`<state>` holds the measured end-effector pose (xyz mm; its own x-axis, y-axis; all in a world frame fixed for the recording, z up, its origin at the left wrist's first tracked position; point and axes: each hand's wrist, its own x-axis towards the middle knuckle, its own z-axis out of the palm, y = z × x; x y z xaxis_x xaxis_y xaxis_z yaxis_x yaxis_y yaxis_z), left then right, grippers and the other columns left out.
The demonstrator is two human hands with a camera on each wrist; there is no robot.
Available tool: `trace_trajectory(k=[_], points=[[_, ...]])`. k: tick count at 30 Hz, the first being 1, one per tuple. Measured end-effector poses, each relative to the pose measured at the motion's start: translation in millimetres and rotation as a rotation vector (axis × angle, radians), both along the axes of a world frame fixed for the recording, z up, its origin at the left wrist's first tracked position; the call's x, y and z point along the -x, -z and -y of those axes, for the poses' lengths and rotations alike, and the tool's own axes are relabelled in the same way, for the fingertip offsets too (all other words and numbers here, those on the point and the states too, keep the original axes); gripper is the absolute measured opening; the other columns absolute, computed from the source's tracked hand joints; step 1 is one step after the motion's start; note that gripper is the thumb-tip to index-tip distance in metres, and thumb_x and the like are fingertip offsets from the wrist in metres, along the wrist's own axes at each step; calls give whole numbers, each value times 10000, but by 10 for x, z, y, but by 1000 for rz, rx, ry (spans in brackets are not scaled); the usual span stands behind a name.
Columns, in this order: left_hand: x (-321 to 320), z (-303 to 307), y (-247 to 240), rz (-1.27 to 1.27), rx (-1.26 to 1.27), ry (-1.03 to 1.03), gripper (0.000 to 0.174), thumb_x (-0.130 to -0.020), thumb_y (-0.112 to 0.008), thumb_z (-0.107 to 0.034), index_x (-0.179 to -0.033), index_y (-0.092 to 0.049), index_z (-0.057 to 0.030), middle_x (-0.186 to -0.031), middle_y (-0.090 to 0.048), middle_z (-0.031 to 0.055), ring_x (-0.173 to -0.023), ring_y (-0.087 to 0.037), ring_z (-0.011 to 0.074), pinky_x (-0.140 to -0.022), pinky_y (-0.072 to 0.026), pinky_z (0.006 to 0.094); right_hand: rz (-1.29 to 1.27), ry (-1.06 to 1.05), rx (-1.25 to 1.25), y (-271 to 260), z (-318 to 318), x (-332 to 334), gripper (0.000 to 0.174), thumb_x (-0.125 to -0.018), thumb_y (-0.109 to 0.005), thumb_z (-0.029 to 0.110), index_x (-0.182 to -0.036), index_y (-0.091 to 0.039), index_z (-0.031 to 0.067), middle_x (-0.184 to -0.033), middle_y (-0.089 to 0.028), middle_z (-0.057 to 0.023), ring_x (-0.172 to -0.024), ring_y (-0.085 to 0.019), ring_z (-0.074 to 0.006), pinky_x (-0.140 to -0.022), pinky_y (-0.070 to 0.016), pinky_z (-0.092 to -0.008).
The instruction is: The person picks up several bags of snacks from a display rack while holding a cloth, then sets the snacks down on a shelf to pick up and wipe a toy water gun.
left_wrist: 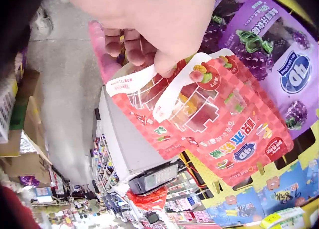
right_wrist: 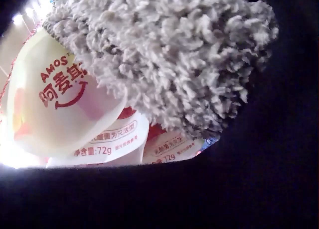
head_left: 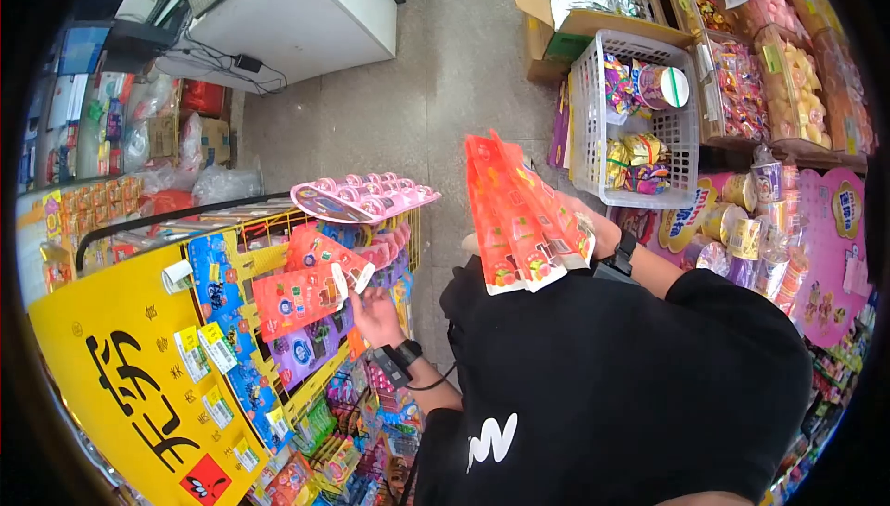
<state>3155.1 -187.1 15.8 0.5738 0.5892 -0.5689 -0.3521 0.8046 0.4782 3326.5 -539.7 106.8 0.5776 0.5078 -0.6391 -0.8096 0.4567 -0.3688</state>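
At the yellow rack, my left hand (head_left: 378, 318) pinches the white edge of a red gummy candy bag (left_wrist: 214, 124) between thumb and fingers. A second red bag (left_wrist: 142, 102) overlaps it, and purple grape candy bags (left_wrist: 271, 54) hang just behind. My right hand (head_left: 598, 226) holds several red candy bags (head_left: 519, 219) in a fanned bunch in front of the black shirt; the bunch hides most of its fingers. Beside these bags, a grey fluffy thing (right_wrist: 169, 54) fills much of the right wrist view, partly covering white bag bottoms (right_wrist: 114, 144).
A pink tray of packaged sweets (head_left: 366, 198) tops the rack, whose yellow sign (head_left: 120, 358) faces outward. On the right stand a white plastic basket (head_left: 640, 202), an open carton (head_left: 547, 19) and candy bins (head_left: 793, 89). A white counter (head_left: 306, 24) stands at the far left.
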Motion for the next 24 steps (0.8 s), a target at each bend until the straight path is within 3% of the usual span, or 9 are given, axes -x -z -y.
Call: trace_trajectory(k=[1, 4, 6, 8, 15, 24], points=[[43, -9, 52, 24, 10, 4, 257, -944, -560, -155, -1184, -527, -70, -883, -567, 31, -723, -492, 144, -664, -394, 304, 18, -129, -264, 282, 161, -14, 350, -986, -478, 272, -1220, -541, 20, -1088, -653, -118, -870, -659, -214, -698, -570, -366], [-68, 63, 7, -25, 11, -78, 226, -960, -529, -163, -1176, -539, -94, -799, -508, 14, -715, -483, 136, -652, -385, 302, 54, -42, -356, 386, 125, -37, 305, -988, -474, 222, -1215, -545, 31, -1084, -649, -112, -865, -654, -203, -696, -574, -361], [-18, 47, 58, -1, 29, -48, 182, -956, -542, -165, -1120, -557, -89, -784, -511, 16, -716, -485, 133, -642, -383, 297, -79, 35, -267, 247, 141, -11, 333, -974, -506, 222, -1255, -520, 42, -1114, -638, -99, -928, -645, -197, -755, -566, -356], [-47, 90, 10, 16, 10, -58, 137, -951, -559, -175, -1055, -573, -88, -766, -511, 13, -715, -486, 129, -635, -383, 290, 313, -96, -221, 122, 130, -8, 381, -970, -516, 200, -1317, -472, 48, -1189, -607, -82, -1026, -615, -181, -848, -540, -345], [-57, 99, 54, -29, 116, -93, 192, -925, -607, -289, -970, -571, -106, -744, -491, -10, -683, -461, 108, -611, -371, 272, 334, -127, -374, 124, 81, 37, 375, -974, -506, 199, -1318, -474, 52, -1207, -600, -77, -1042, -609, -177, -867, -533, -345], [-108, 112, 110, -19, 173, -143, 188, -918, -617, -302, -966, -583, -123, -787, -533, -14, -695, -501, 117, -613, -401, 285, 374, -76, -588, 168, 50, 89, 366, -982, -492, 197, -1319, -477, 57, -1234, -590, -71, -1066, -601, -171, -895, -522, -346]])
